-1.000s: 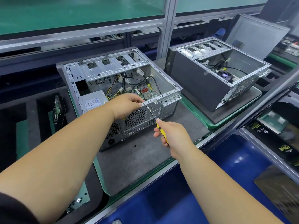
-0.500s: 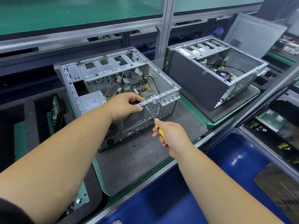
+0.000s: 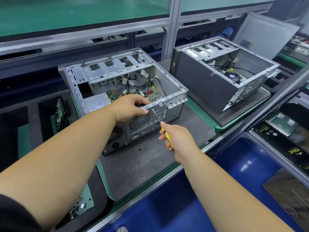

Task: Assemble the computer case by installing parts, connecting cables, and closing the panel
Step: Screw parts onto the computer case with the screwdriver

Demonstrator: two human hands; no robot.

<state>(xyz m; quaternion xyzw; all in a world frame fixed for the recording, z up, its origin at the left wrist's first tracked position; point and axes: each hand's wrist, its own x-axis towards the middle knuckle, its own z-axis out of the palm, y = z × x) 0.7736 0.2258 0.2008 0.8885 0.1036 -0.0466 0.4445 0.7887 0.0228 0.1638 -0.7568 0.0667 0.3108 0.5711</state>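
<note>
A second open computer case (image 3: 222, 77) sat on its own grey mat (image 3: 247, 113) to the right. Black printed boxes (image 3: 287, 136) lay beyond the surface's edge, above a blue floor (image 3: 167, 206).

Black box (image 3: 299, 144), right: "PRIME" in yellow, turned sideways; round certification marks near its far end, unreadable. Power supply label (image 3: 95, 105), inside near case: blue print, too small to read.

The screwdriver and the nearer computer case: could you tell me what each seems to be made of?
Screwdriver: thin grey shaft, seemingly metal; glossy yellow and black handle, probably plastic, held in the right hand.
Nearer computer case: bare silvery sheet metal, likely steel, with punched holes and folded edges.
</note>
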